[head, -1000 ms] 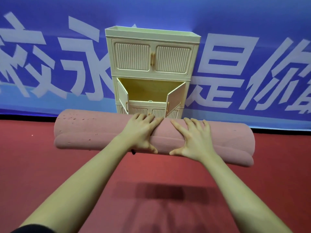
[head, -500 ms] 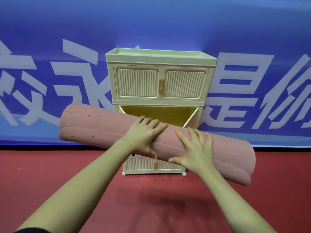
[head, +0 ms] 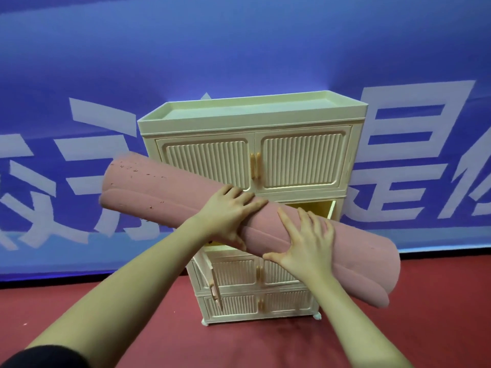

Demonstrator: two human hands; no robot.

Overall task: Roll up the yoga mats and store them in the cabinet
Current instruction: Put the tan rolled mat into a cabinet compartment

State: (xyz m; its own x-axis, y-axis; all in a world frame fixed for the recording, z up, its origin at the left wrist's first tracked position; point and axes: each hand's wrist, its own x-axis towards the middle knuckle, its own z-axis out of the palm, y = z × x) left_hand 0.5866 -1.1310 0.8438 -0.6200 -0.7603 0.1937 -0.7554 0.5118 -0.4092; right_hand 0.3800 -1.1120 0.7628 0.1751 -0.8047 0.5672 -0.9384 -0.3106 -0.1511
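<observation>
The rolled pink yoga mat (head: 164, 192) is held in the air in front of the cabinet (head: 252, 155), tilted, with its high end toward 10 o'clock and its low end toward 4 o'clock. It crosses the cabinet's middle compartment and hides most of that opening; only a yellow strip of the interior shows at 2 o'clock from the hands. The undersides of both hands and the far side of the mat cannot be seen.

The left hand (head: 228, 212) lies over the top of the mat near its middle, fingers curled over the far edge and thumb underneath, gripping it. The right hand (head: 305, 244) sits just beside it toward 4 o'clock, fingers spread up across the near face and thumb pointing toward 9 o'clock along the lower edge, holding the roll.

Upper cabinet doors are closed. A lower-left door (head: 215, 285) stands ajar. The cabinet stands on a red floor (head: 425, 314) against a blue banner (head: 239, 49) with white characters, cut off at both edges. A dark sleeve (head: 39, 357) is cropped at 7 o'clock.
</observation>
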